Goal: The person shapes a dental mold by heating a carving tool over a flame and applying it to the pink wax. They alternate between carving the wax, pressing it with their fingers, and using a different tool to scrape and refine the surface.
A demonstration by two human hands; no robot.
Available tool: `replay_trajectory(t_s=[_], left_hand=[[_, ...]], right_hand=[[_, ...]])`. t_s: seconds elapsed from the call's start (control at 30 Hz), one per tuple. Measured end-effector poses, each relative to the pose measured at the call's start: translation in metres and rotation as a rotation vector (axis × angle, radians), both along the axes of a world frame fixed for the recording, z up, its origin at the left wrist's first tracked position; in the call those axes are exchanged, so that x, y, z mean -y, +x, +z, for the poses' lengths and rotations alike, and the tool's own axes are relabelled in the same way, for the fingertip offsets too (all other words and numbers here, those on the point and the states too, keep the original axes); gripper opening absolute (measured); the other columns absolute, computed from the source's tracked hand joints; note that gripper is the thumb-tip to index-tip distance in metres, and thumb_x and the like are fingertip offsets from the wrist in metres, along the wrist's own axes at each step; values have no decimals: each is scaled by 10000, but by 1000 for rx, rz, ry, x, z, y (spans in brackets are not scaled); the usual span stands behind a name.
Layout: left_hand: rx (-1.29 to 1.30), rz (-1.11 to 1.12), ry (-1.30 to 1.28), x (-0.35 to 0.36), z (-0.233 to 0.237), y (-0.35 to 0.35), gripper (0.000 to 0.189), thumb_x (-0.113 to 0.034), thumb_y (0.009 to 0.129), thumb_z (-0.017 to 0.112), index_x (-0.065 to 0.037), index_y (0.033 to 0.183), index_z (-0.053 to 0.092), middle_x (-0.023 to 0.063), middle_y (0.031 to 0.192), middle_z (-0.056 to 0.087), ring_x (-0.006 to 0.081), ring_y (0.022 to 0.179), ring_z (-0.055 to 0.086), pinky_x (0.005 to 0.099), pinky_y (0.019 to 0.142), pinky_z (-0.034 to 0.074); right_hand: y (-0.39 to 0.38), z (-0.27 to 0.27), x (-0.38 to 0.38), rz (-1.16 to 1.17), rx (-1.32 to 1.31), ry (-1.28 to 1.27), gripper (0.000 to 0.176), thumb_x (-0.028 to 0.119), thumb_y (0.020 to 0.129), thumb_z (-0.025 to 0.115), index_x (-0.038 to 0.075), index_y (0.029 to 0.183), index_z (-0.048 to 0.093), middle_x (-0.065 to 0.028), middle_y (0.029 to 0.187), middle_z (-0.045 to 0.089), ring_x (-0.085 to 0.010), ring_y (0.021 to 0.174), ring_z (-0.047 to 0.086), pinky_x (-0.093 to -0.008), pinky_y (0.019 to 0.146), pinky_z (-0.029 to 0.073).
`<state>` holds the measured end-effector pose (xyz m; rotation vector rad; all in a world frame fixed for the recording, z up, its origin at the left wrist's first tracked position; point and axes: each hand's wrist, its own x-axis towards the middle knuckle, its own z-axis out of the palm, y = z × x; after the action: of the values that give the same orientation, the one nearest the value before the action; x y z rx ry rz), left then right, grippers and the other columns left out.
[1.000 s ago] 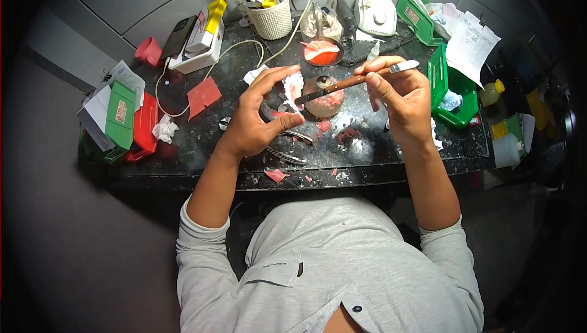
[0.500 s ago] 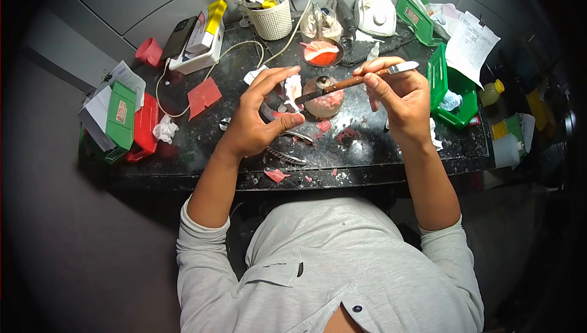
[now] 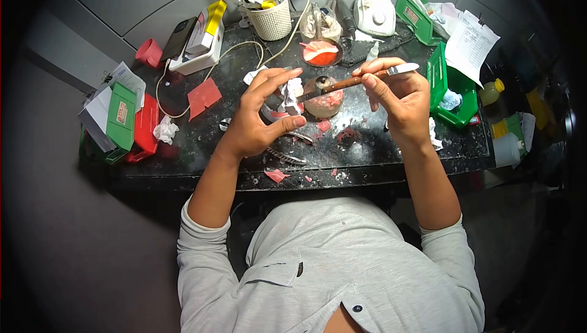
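Between the thumb and fingers of my left hand [image 3: 255,116] is a small white and pink piece [image 3: 292,96], held upright above the bench. My right hand [image 3: 400,97] pinches a brown-handled tool [image 3: 348,83] with a flat pale blade at its right end. The tool's dark left tip reaches the white piece; whether it touches cannot be made out. Behind the tool stands a round glass burner [image 3: 324,102] with a dark top. Under my left hand lies a curved metal tool [image 3: 287,157].
On the black bench [image 3: 379,155] are pink wax scraps [image 3: 204,97], a dish of red wax [image 3: 321,53], a white basket [image 3: 271,20] of tools and a white device [image 3: 375,15]. Green boxes [image 3: 452,88] stand right, green and red ones [image 3: 143,128] left. Crumpled paper [image 3: 165,130] lies left.
The white piece in my left hand has turned slightly, and that hand's fingers have shifted a little. My right hand and the tool have hardly moved.
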<state>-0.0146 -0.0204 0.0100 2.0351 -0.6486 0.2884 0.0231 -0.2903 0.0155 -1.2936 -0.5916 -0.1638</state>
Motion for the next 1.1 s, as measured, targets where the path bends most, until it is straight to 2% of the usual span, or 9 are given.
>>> replay_trajectory(t_s=[0.23,0.3,0.63,0.7,1.1], left_hand=[[12,-10,11,0,-2,2,751,-250,753,899,-77,1426,612,139,1291,582,272,1229,556,383,1093,404],[24,-2,6,-1,-6,3,766,-338,752,878,-106,1432,615,76,1321,574,184,1149,524,311,903,390],[16,-9,7,-1,-4,2,765,-286,736,876,-90,1430,619,82,1302,560,181,1124,514,306,938,393],[-4,-27,13,0,0,0,757,-201,734,894,-92,1430,615,140,1293,557,273,1229,545,375,1091,401],[-4,-49,23,-2,0,2,759,-247,752,889,-90,1439,606,160,1343,574,281,1252,554,379,1090,408]], right_hand=[[-1,0,0,-6,-5,12,123,62,963,735,-23,1051,722,-71,977,761,-28,715,597,-178,573,425],[0,0,0,-24,16,7,122,54,963,734,-28,1053,721,-67,972,757,-24,716,589,-177,578,412],[-2,1,-2,-59,23,-3,124,54,965,734,-31,1054,719,-54,953,744,-25,720,583,-183,593,415],[-2,2,-2,-60,26,16,130,59,965,737,-32,1056,718,-55,952,744,-27,722,588,-181,592,416],[0,-1,-1,-66,33,15,139,75,960,746,-23,1056,721,-54,928,744,-26,692,584,-175,563,420]])
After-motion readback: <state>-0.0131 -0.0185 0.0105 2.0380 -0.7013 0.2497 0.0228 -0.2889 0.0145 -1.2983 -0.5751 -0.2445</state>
